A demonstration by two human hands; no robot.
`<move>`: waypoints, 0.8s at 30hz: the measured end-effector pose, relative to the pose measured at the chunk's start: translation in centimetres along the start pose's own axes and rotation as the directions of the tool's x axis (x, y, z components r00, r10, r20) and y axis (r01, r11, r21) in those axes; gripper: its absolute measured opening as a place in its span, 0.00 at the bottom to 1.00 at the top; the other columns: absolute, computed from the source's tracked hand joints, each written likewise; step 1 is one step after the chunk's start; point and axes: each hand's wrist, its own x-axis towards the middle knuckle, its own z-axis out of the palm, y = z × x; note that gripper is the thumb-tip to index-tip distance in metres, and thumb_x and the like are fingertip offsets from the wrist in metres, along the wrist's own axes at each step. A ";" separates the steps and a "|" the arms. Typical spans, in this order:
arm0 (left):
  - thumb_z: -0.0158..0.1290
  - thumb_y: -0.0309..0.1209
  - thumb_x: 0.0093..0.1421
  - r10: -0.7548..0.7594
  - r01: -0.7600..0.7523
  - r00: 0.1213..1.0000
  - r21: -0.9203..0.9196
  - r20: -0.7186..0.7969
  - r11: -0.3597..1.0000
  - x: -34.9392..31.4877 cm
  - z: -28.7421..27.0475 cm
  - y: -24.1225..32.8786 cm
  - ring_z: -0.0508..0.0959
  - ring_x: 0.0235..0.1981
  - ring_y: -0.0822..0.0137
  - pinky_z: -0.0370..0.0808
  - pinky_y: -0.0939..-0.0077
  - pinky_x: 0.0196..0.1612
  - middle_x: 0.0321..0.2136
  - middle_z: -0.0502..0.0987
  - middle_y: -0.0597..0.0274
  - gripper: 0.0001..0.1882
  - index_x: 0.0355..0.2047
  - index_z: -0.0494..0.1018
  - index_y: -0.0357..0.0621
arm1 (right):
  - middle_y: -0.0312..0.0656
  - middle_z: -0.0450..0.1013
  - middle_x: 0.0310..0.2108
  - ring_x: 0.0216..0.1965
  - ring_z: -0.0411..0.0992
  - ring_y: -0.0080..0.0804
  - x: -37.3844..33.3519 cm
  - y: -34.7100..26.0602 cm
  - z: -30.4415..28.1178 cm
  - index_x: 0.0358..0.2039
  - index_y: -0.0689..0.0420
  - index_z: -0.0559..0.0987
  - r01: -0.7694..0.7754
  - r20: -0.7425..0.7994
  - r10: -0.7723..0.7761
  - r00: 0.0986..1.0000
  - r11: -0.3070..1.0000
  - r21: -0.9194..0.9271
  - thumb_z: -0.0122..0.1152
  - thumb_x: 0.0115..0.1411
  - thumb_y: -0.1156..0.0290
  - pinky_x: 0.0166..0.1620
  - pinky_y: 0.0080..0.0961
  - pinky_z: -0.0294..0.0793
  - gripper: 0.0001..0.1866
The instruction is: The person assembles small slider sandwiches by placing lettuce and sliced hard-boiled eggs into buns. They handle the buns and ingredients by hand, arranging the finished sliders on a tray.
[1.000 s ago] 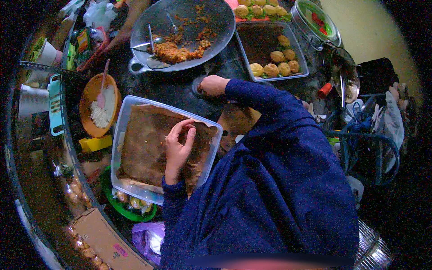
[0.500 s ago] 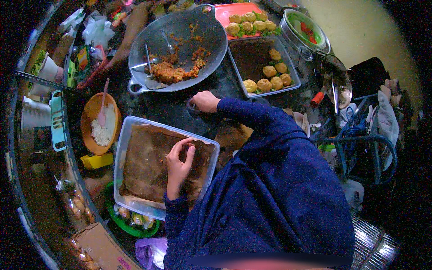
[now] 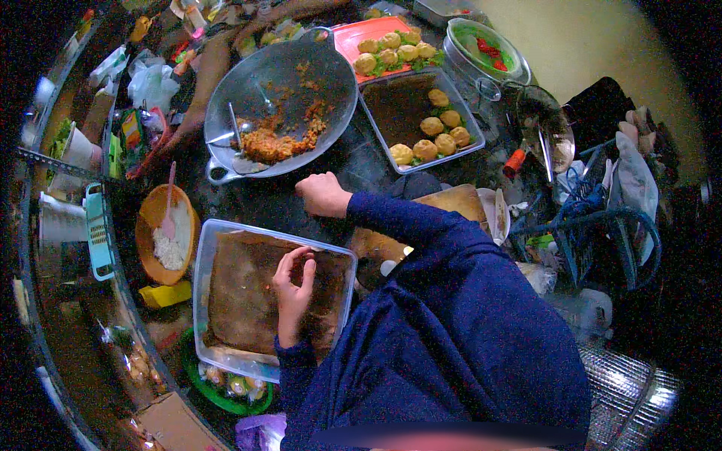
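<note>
Dark surface (image 3: 256,203) around: left hand (image 3: 292,286) half-open, released, fingers up above plastic tub (image 3: 201,301); right hand (image 3: 323,195) fisted, any contents hidden, forearm stretched leftward, wok (image 3: 244,83) beyond.

The near box (image 3: 241,365) is clear, smooth plastic with a glossy rim, and its brown lining (image 3: 241,286) looks like matt, creased paper. The far box (image 3: 444,158) is clear plastic too, beside a smooth coral plastic tray (image 3: 352,34). The wok (image 3: 232,90) is dull grey metal — the round lid (image 3: 535,124) at right is shinier. At left, the orange bowl (image 3: 147,244) and its pink spoon (image 3: 168,225) look like plastic, as does the teal grater (image 3: 98,234). The garment (image 3: 451,323) is soft, matt navy cloth; the quilted sheet (image 3: 628,379) at near right gleams like foil — the carton (image 3: 174,425) at near left is matt cardboard.
</note>
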 end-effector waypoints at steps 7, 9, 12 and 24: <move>0.49 0.43 0.64 -0.139 0.095 0.988 -0.425 -0.073 0.900 0.1 0.1 -0.5 0.68 0.54 0.61 0.69 0.70 0.52 0.56 0.62 0.56 0.33 0.64 0.50 0.46 | 0.48 0.78 0.31 0.34 0.77 0.49 -7.0 -4.4 -6.7 0.37 0.49 0.79 0.257 -0.376 -0.046 0.926 0.806 0.534 0.63 0.47 0.65 0.36 0.42 0.77 0.14; 0.47 0.52 0.63 -0.218 0.145 0.976 -0.672 -0.025 0.727 0.1 0.1 -0.5 0.66 0.56 0.59 0.68 0.66 0.54 0.59 0.59 0.56 0.38 0.65 0.45 0.48 | 0.46 0.78 0.30 0.32 0.77 0.46 -9.6 -6.7 -6.8 0.39 0.48 0.78 0.372 -0.407 -0.090 0.909 0.613 0.697 0.64 0.47 0.68 0.34 0.37 0.77 0.15; 0.45 0.60 0.59 -0.197 0.165 0.980 -0.606 0.013 0.779 0.3 0.1 -0.3 0.66 0.56 0.57 0.69 0.63 0.54 0.58 0.58 0.54 0.45 0.65 0.44 0.44 | 0.41 0.78 0.30 0.31 0.79 0.27 -12.8 -8.8 -6.3 0.42 0.54 0.76 0.361 -0.385 -0.084 0.919 0.568 0.739 0.62 0.52 0.75 0.33 0.23 0.76 0.14; 0.43 0.53 0.59 -0.160 0.256 0.966 -0.660 0.203 0.707 -0.4 0.1 2.5 0.69 0.53 0.62 0.66 0.68 0.56 0.51 0.66 0.53 0.36 0.58 0.57 0.35 | 0.33 0.75 0.30 0.31 0.73 0.18 -14.2 -8.3 -4.6 0.33 0.58 0.74 0.221 -0.214 -0.079 0.974 0.083 0.972 0.72 0.49 0.72 0.35 0.17 0.73 0.14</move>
